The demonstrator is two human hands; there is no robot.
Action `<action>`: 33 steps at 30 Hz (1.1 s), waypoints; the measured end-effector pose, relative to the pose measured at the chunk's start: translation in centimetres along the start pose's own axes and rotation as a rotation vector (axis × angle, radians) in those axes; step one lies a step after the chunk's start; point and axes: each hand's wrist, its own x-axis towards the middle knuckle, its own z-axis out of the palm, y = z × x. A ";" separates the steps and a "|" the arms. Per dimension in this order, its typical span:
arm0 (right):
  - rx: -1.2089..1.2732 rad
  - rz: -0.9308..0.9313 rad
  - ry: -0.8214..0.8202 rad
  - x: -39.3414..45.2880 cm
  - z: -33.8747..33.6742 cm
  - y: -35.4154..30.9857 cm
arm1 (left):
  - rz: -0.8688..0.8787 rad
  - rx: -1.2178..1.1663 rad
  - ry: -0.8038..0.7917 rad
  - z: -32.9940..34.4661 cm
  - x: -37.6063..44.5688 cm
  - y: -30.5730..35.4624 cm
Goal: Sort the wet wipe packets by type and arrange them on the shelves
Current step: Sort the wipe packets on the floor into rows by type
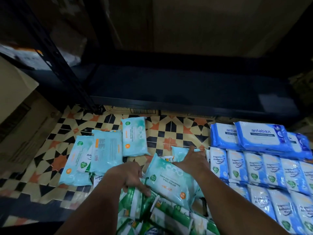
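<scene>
From the head view, looking down at a patterned tile floor [169,131] in front of a dark metal shelf [186,85], I see my two bare arms reaching into a loose heap of wet wipe packets. My left hand [130,177] has its fingers curled down onto a green packet [135,200] at the near edge of the heap, its grip pinching that packet, I judge to hold the heap steady or to lift the green one out. My right hand [193,160] lies flat with fingers spread and straight, its grip open, pressing on the far end of a teal packet [171,180] that rests tilted on top of the heap; I judge it is being slid or turned free so it can join its own kind. Three more teal packets [105,150] lie flat on the floor to the left, just beside one another, which reads as the teal group laid out. To the right, light blue packets [250,167] stand in overlapping rows, and darker blue Antabax packets [264,136] are stacked behind them, so the sorting by type looks well along. The shelf board itself is bare where I can see it, so arranging on the shelves seems not yet begun. A flattened cardboard box [135,110] sits under the shelf edge. In the way: more green packets [169,216] crowd under my forearms, and the teal packet overlaps them, so lifting it may drag neighbours along.
</scene>
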 end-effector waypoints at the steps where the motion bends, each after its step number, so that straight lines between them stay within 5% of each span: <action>1: 0.007 0.004 0.003 -0.1 -0.1 -0.1 | -0.011 0.007 -0.002 0.0 -0.1 0.3; 4: 0.026 0.005 -0.001 -0.1 -0.1 -0.2 | -0.013 0.111 0.125 -1.0 -0.8 2.0; 11: 0.004 -0.009 0.044 0.3 -0.7 -0.9 | -0.100 0.252 0.826 -4.9 4.4 2.9; 15: -0.047 -0.015 0.031 0.8 -0.7 -1.4 | -0.407 0.431 0.694 -5.6 7.4 3.5; 20: -0.037 0.000 -0.011 1.6 -0.7 -1.4 | -0.425 0.395 0.705 -5.5 9.6 3.0; 26: -0.089 -0.037 0.004 2.6 -0.8 -2.1 | -0.085 0.342 0.724 -5.9 10.5 3.6; 33: -0.070 -0.039 -0.002 2.6 -0.9 -2.2 | 0.175 0.524 0.502 -7.9 10.0 4.3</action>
